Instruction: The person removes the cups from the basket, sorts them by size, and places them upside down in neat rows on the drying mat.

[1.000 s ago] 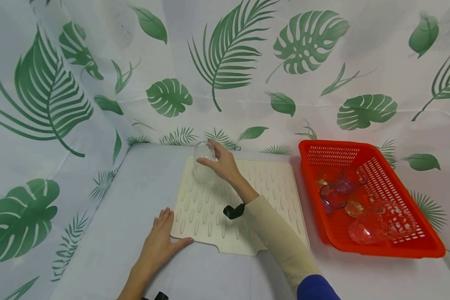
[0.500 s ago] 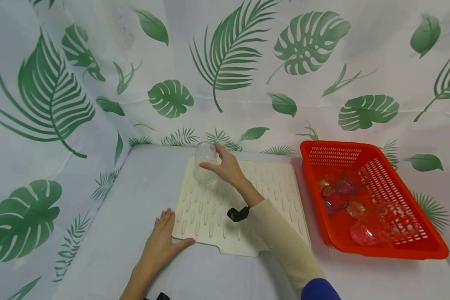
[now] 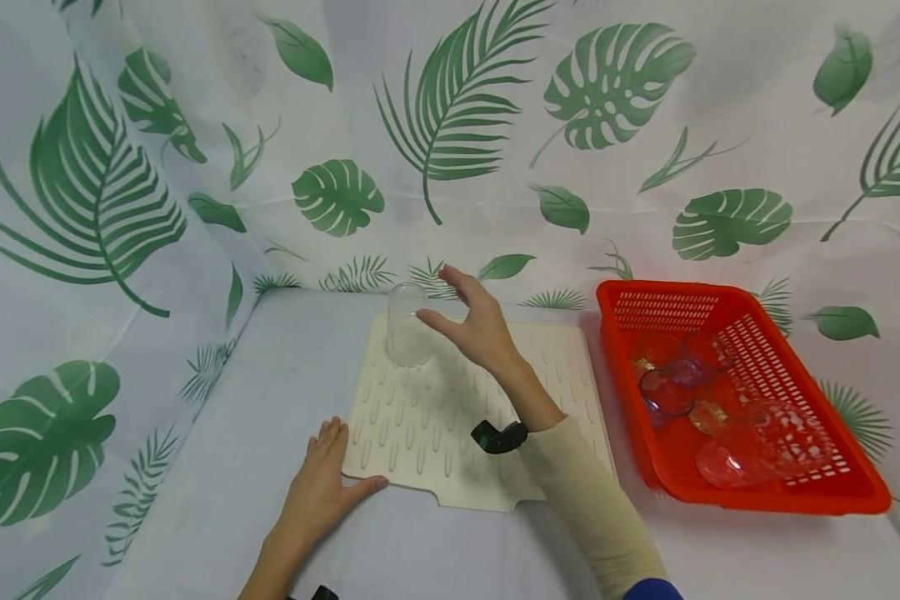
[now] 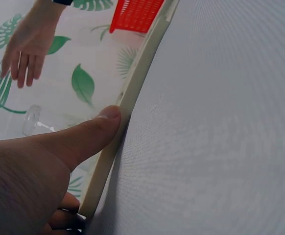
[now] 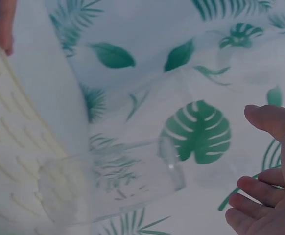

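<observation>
A clear glass (image 3: 408, 337) stands on the back left corner of a cream ridged drying mat (image 3: 420, 450). Just right of it, my right hand (image 3: 480, 321) hovers in the air, thumb and fingers spread and holding nothing. In the right wrist view, a gap shows between the glass (image 5: 113, 181) and the fingertips. My left hand (image 3: 318, 475) rests at the mat's front left corner. Its thumb touches the mat's near edge (image 4: 101, 181), while the other fingers lie along the left side, partly hidden in the left wrist view.
To the right of the mat stands a red plastic basket (image 3: 648, 467) with several glasses inside, some clear and some tinted. Behind the table hangs a white curtain (image 3: 495, 225) printed with green leaves.
My right hand has let go of the glass and drawn back to the right. The glass stays standing on the mat. My left hand keeps its place.
</observation>
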Demonstrator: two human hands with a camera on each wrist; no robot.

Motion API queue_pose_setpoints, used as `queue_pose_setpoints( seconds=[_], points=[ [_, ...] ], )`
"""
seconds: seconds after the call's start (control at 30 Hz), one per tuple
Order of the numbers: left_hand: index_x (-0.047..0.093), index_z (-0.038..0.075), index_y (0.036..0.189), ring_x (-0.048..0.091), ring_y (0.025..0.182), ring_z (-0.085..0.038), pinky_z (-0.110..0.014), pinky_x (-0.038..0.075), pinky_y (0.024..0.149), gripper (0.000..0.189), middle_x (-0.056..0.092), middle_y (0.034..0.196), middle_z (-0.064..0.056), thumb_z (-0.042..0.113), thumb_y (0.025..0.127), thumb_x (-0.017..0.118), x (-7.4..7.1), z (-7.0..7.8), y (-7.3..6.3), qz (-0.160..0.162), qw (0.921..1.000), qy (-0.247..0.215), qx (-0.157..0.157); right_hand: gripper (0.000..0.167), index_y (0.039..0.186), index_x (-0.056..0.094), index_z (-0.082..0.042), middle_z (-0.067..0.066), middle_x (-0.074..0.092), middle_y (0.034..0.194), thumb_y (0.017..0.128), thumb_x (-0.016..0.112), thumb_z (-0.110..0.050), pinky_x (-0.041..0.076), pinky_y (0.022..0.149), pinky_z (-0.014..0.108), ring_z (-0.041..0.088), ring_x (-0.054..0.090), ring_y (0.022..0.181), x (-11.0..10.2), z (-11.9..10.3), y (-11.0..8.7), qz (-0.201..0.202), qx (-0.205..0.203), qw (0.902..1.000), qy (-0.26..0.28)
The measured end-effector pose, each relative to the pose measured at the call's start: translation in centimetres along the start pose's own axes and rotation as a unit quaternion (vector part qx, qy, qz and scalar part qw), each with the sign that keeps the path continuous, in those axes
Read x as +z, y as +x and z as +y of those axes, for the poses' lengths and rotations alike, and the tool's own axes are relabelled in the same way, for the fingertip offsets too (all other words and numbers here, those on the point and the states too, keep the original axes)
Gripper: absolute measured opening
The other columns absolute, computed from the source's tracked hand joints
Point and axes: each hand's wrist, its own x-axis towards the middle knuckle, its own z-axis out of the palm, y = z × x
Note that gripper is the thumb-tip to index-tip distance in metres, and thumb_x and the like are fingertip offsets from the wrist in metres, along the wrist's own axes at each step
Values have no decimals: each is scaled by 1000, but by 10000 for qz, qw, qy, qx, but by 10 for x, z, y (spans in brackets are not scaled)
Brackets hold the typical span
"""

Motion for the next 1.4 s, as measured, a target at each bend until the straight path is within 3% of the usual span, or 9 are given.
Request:
queue_pose_setpoints(
  seconds=[0.47, 0.77, 1.4],
  points=[
    [32, -8, 152, 19, 153, -42, -56, 18, 126, 113, 27, 162, -27, 64, 77, 76, 0, 1, 0, -19, 10000, 70, 24, 74, 150, 45, -10, 6, 53, 150, 87, 77, -33, 44, 116, 43, 24, 51, 138, -36, -28, -37, 53, -68, 9993, -358],
    [33, -10, 151, 21, 153, -43, -58, 19, 125, 113, 27, 161, -28, 64, 78, 75, 0, 1, -1, -6, 9999, 92, 62, 71, 147, 49, -12, 6, 56, 147, 86, 78, -32, 48, 110, 52, 27, 55, 132, -51, -36, -60, 90, -105, 9975, -689],
    [33, -8, 151, 21, 152, -44, -59, 19, 125, 112, 28, 161, -29, 64, 77, 75, 0, 0, -1, 44, 9999, 79, 115, 80, 142, 54, -7, 10, 60, 142, 71, 89, -16, 51, 106, 52, 28, 59, 126, -88, -40, -110, 952, -605, 9839, -1385]
  ],
)
